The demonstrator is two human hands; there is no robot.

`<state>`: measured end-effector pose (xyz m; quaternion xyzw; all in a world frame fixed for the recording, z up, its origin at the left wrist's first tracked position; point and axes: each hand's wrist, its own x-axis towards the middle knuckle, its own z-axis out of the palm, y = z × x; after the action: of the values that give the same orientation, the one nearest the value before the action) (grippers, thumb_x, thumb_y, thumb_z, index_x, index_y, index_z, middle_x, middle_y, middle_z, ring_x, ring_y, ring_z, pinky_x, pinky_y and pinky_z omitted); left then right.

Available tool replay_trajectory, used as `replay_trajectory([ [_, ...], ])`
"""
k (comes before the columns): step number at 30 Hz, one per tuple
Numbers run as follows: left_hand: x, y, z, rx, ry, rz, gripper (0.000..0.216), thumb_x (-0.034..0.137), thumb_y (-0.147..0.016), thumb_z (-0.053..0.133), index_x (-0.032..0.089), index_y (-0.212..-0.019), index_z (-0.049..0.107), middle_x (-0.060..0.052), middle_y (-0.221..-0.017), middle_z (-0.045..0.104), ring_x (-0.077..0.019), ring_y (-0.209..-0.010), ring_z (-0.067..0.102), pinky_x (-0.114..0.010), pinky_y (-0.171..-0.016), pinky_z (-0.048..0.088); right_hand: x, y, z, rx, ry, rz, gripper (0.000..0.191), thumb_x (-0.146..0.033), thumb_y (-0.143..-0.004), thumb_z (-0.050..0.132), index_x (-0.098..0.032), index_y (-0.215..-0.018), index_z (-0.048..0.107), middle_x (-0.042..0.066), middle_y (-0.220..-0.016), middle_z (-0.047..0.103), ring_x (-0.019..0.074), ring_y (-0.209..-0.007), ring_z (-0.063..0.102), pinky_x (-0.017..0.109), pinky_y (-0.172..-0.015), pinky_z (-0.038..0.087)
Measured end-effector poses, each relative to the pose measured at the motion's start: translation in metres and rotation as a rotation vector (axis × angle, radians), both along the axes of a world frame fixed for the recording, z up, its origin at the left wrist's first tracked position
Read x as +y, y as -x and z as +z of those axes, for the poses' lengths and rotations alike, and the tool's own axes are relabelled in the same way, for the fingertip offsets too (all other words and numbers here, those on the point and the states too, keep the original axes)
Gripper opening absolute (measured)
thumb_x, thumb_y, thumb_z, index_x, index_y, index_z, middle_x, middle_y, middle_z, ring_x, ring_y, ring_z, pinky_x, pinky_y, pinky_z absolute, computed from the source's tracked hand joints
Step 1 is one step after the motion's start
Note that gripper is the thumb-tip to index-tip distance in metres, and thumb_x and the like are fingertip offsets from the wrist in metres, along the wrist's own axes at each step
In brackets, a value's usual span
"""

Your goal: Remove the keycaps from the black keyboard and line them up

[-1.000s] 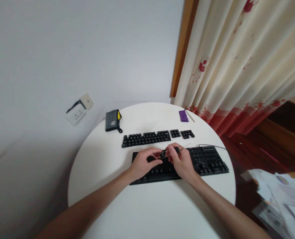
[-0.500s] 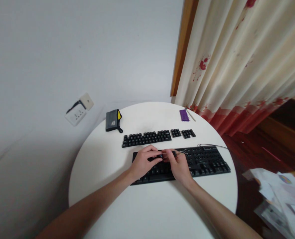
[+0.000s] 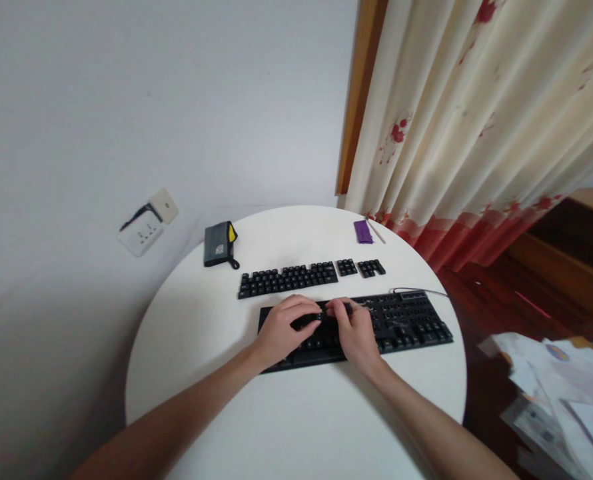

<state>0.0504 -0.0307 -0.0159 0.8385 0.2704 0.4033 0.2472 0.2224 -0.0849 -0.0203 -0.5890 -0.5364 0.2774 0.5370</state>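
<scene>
On the round white table lies a black keyboard. Much of its upper part shows sockets without caps; keys still sit along the lower rows. My left hand is over its left half, thumb and forefinger closed on a small black keycap. Close beside it, my right hand grips a wire keycap puller with a black handle, mostly hidden by the fingers. Thin wire shows just right of that hand. Behind the keyboard, removed keycaps stand in rows, with two smaller keycap groups to their right.
A grey zip pouch with a yellow patch lies at the table's back left. A purple cloth pouch and a thin pale stick lie at the back right. The keyboard's cable runs off the right edge. Papers lie beyond the table.
The view has shifted slightly to the right. My hands stay over the same part of the keyboard; the wire seen between them earlier no longer shows there.
</scene>
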Motion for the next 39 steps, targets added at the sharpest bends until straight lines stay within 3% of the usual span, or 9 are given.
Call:
replay_trajectory([
  [5,0.003,0.001,0.001,-0.004,0.057,0.053,0.012,0.019,-0.084,0.068,0.019,-0.096,0.073,-0.006,-0.095,0.073,-0.018,-0.087,0.068,-0.031,-0.082,0.057,-0.004,-0.006,0.011,-0.198,-0.206,0.132,0.027,-0.02,-0.099,0.04,-0.018,-0.095,0.066,0.007,-0.097,0.059,0.0188,-0.092,0.058,0.031,-0.086,0.047],
  [8,0.004,0.002,0.002,-0.007,0.102,0.061,0.011,0.021,-0.085,0.068,0.018,-0.095,0.073,-0.007,-0.093,0.073,-0.0179,-0.085,0.068,-0.03,-0.079,0.056,-0.005,-0.008,0.011,-0.26,-0.198,0.277,0.03,-0.011,-0.096,0.039,-0.02,-0.112,0.063,0.007,-0.101,0.058,0.0188,-0.095,0.059,0.031,-0.088,0.048],
  [11,0.004,0.005,0.002,0.0,0.126,0.054,0.011,0.02,-0.085,0.068,0.018,-0.095,0.073,-0.006,-0.092,0.073,-0.0177,-0.084,0.068,-0.03,-0.079,0.056,-0.007,-0.007,0.007,-0.334,-0.142,0.314,0.033,-0.009,-0.094,0.043,-0.022,-0.119,0.061,0.008,-0.108,0.058,0.0198,-0.098,0.06,0.033,-0.091,0.049],
  [21,0.002,0.015,0.024,0.238,0.183,-0.036,0.01,0.015,-0.079,0.071,0.019,-0.088,0.074,-0.003,-0.084,0.074,-0.0157,-0.075,0.068,-0.026,-0.072,0.054,-0.011,-0.005,0.002,-0.43,-0.079,0.358,0.022,-0.01,-0.091,0.055,-0.019,-0.108,0.066,0.007,-0.101,0.062,0.0199,-0.089,0.065,0.031,-0.082,0.051],
  [26,-0.006,0.016,0.03,0.293,0.189,-0.003,0.007,0.019,-0.081,0.071,0.019,-0.087,0.074,-0.003,-0.081,0.074,-0.0151,-0.072,0.068,-0.024,-0.069,0.054,-0.015,-0.004,0.005,-0.442,-0.072,0.381,0.021,-0.009,-0.087,0.059,-0.019,-0.103,0.069,0.006,-0.097,0.064,0.0186,-0.084,0.065,0.029,-0.077,0.05],
  [28,-0.007,0.02,0.029,0.306,0.194,0.06,0.014,0.023,-0.083,0.07,0.02,-0.095,0.074,-0.003,-0.083,0.076,-0.0158,-0.073,0.069,-0.025,-0.071,0.055,-0.014,-0.011,0.012,-0.442,-0.078,0.372,0.02,-0.01,-0.087,0.061,-0.02,-0.102,0.07,0.005,-0.095,0.065,0.018,-0.082,0.065,0.028,-0.075,0.05],
  [32,-0.003,0.038,0.028,0.258,0.13,0.232,0.022,0.034,-0.091,0.059,0.02,-0.088,0.075,-0.005,-0.092,0.077,-0.0195,-0.086,0.071,-0.03,-0.084,0.055,0.0,-0.06,0.027,-0.483,-0.062,0.229,0.014,-0.019,-0.088,0.062,-0.022,-0.097,0.073,0.005,-0.092,0.066,0.018,-0.078,0.064,0.029,-0.076,0.048],
  [35,0.0,0.056,0.026,0.226,0.16,0.376,0.031,0.042,-0.091,0.054,0.019,-0.086,0.075,-0.004,-0.082,0.077,-0.0196,-0.078,0.072,-0.028,-0.075,0.056,0.018,-0.119,0.029,-0.602,0.01,0.063,0.014,-0.024,-0.088,0.064,-0.021,-0.096,0.074,0.005,-0.095,0.068,0.0195,-0.084,0.064,0.029,-0.08,0.045],
  [39,0.005,0.074,0.016,0.166,0.185,0.508,0.04,0.051,-0.088,0.053,0.017,-0.085,0.074,-0.004,-0.073,0.075,-0.0186,-0.068,0.069,-0.026,-0.067,0.055,0.038,-0.176,0.018,-0.807,0.261,-0.07,0.017,-0.028,-0.086,0.066,-0.021,-0.099,0.076,0.006,-0.095,0.07,0.0214,-0.088,0.064,0.028,-0.077,0.042],
])
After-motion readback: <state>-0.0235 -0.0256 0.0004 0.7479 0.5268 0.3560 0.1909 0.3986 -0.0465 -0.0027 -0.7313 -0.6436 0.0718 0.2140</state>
